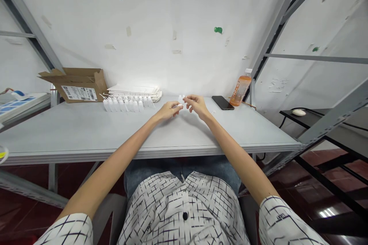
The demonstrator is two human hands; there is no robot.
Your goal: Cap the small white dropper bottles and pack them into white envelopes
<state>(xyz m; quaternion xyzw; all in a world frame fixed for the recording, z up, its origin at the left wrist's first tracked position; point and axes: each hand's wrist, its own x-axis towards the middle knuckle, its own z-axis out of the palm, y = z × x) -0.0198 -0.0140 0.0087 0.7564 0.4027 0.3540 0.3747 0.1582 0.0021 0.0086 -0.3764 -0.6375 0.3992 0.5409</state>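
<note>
Over the middle of the grey tabletop, my left hand [169, 110] is closed in a pinch on a small white piece [180, 105], too small to name its kind. My right hand [196, 105] is close beside it, thumb and fingertips pinched together; what they hold is too small to make out. Just behind the fingertips stand small white bottle-like pieces [181, 98], partly covered by the hands. To the left, several small white bottles [122, 105] with thin tips stand in rows.
Flat white stacked sheets [135, 91] lie behind the bottles, beside an open cardboard box [79, 86]. On the right are a black phone [222, 102] and a bottle of orange drink [240, 88]. Metal frame posts [276, 34] flank the table [86, 134]; a wall rises behind.
</note>
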